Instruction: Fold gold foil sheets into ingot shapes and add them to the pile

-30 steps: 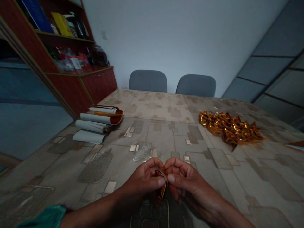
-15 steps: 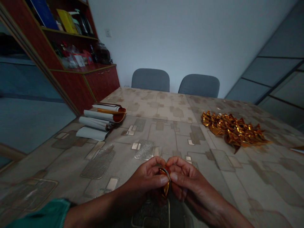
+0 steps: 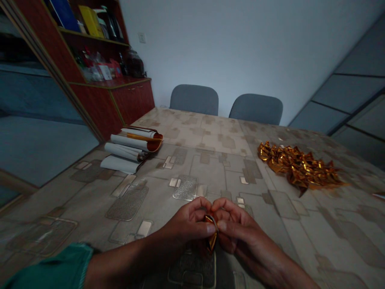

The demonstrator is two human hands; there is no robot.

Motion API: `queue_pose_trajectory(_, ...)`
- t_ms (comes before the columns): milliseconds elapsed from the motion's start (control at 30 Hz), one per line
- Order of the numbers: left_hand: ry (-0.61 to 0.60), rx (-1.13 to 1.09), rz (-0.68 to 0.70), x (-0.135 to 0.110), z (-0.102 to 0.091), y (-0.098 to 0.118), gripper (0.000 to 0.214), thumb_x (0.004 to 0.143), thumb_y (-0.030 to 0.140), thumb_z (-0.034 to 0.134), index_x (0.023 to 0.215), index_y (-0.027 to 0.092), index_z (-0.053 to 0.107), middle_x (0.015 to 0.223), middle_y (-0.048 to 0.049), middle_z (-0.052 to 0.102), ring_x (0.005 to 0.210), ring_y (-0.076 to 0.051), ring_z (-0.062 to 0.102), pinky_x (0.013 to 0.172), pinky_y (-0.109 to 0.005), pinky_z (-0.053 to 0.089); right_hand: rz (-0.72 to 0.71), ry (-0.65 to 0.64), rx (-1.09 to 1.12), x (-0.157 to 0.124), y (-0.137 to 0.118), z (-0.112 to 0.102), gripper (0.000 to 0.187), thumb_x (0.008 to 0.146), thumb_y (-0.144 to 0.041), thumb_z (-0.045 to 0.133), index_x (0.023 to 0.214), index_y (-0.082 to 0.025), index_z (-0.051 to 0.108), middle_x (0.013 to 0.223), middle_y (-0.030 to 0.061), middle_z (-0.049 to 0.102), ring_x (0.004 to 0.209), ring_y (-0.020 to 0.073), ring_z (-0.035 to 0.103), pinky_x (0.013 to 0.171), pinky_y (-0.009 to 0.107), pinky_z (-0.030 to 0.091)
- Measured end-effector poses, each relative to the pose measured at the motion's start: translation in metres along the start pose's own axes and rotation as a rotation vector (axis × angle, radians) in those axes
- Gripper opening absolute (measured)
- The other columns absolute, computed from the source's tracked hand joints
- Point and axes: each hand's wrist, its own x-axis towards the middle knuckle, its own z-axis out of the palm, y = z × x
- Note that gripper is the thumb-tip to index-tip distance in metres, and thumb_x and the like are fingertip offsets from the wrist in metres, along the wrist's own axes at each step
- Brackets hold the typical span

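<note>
Between my two hands is a small folded piece of gold foil paper [image 3: 212,241], held just above the near part of the table. My left hand [image 3: 192,220] pinches it from the left, thumb on its near face. From the right, my right hand [image 3: 236,224] grips the same piece with thumb and fingers. The fingertips of both hands meet at its top, and the fingers hide much of its shape. A pile of folded gold foil pieces [image 3: 303,166] lies on the right of the table. On the left are curled sheets of gold-and-white paper [image 3: 128,149].
A patterned cloth covers the table [image 3: 210,172]. Behind its far edge stand two grey chairs, the left chair [image 3: 194,99] and the right chair [image 3: 257,108]. A red wooden cabinet [image 3: 132,102] with filled shelves stands at the back left.
Both hands keep hold of the foil piece, which looks slightly more pressed together between the thumbs. The whole view has shifted a little, with the room's things moving rightward.
</note>
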Motion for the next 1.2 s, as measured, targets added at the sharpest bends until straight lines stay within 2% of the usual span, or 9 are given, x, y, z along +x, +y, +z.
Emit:
queue_pose_trajectory(67,0.003,0.026,-0.014,-0.001,0.002,0.002,0.044,0.077,0.036,0.082,0.102,0.019,0.051,0.089,-0.0031,0.068,0.066,-0.013,0.065,0.058,-0.023,0.051,-0.011,0.024,-0.001,0.001,0.001,0.000,0.027,0.076,-0.025,0.086,0.096,-0.019,0.069,0.081,0.0011,0.068,0.058,0.0065,0.052,0.051,0.016,0.038)
queue_pose_trajectory(200,0.029,0.040,-0.049,-0.003,0.008,0.011,0.043,0.078,0.040,0.080,0.102,0.021,0.050,0.087,-0.0031,0.069,0.062,-0.014,0.065,0.048,-0.020,0.048,-0.029,0.055,-0.004,0.001,0.001,0.001,0.023,0.079,-0.027,0.085,0.096,-0.019,0.070,0.069,-0.0021,0.064,0.053,0.0062,0.051,0.052,0.017,0.040)
queue_pose_trajectory(333,0.032,-0.036,-0.116,-0.006,0.009,0.021,0.034,0.086,0.038,0.071,0.109,0.019,0.055,0.082,-0.0030,0.069,0.058,-0.010,0.063,0.051,-0.018,0.048,-0.020,0.090,0.040,0.000,-0.005,0.001,0.027,0.074,-0.025,0.088,0.095,-0.019,0.071,0.082,-0.0001,0.068,0.063,0.0076,0.058,0.059,0.018,0.046)
queue_pose_trajectory(500,0.034,-0.116,-0.118,-0.005,0.004,0.022,0.035,0.084,0.025,0.076,0.113,0.018,0.058,0.084,-0.0015,0.068,0.058,-0.006,0.062,0.053,-0.015,0.047,-0.001,0.109,0.094,-0.001,-0.009,-0.001,0.030,0.073,-0.022,0.090,0.094,-0.018,0.070,0.089,0.0014,0.070,0.074,0.0099,0.065,0.067,0.019,0.051)
queue_pose_trajectory(700,0.037,-0.157,-0.111,-0.004,0.003,0.019,0.039,0.081,0.025,0.080,0.114,0.016,0.060,0.101,-0.0067,0.067,0.077,-0.010,0.067,0.067,-0.017,0.049,-0.010,0.112,0.083,0.000,-0.007,-0.001,0.030,0.073,-0.021,0.089,0.095,-0.018,0.069,0.087,0.0005,0.069,0.071,0.0092,0.063,0.066,0.019,0.050)
queue_pose_trajectory(767,0.043,-0.168,-0.111,-0.004,0.005,0.018,0.039,0.080,0.025,0.080,0.112,0.015,0.061,0.100,-0.0070,0.067,0.077,-0.010,0.067,0.069,-0.018,0.049,-0.011,0.108,0.086,0.000,-0.007,-0.001,0.030,0.072,-0.021,0.090,0.094,-0.018,0.069,0.088,0.0008,0.069,0.073,0.0098,0.063,0.066,0.019,0.050)
queue_pose_trajectory(967,0.069,-0.067,-0.089,-0.004,0.007,0.016,0.035,0.080,0.032,0.080,0.105,0.019,0.059,0.084,-0.0005,0.066,0.059,-0.008,0.061,0.051,-0.016,0.047,-0.022,0.094,0.024,0.001,-0.005,0.000,0.026,0.075,-0.025,0.087,0.093,-0.020,0.070,0.075,-0.0030,0.063,0.056,0.0056,0.048,0.054,0.017,0.041)
queue_pose_trajectory(1200,0.037,0.029,-0.071,-0.002,0.004,0.009,0.040,0.077,0.032,0.082,0.105,0.019,0.056,0.089,-0.0032,0.067,0.069,-0.013,0.066,0.054,-0.020,0.050,-0.029,0.070,-0.068,0.001,-0.001,0.001,0.029,0.074,-0.033,0.087,0.091,-0.020,0.068,0.072,-0.0024,0.061,0.054,0.0072,0.046,0.050,0.019,0.034)
